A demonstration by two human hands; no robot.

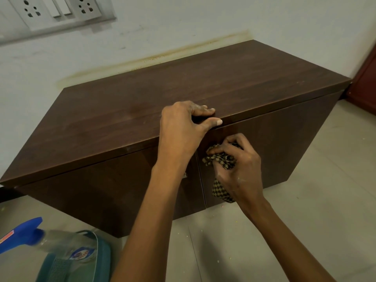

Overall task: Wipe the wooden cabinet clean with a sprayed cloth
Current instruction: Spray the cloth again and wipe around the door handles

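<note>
- Dark brown wooden cabinet [122, 110] stands against the far wall; the left hand [181, 129] clamps its top front edge, fingers above, thumb below.
- The right hand [238, 169] curls around a bunched black-and-tan checked cloth [221, 157], largely hidden, against the right door.
- Blue-triggered clear spray bottle [30, 233], near left: blurred, cut off.

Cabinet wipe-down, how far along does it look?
Early to midway, probably. Spray bottle lies aside, so spraying seems done. In hand: right hand presses the checked cloth on the right door near its top while left hand grips the cabinet top edge. Left: remaining door fronts; the top looks smudged.
</note>
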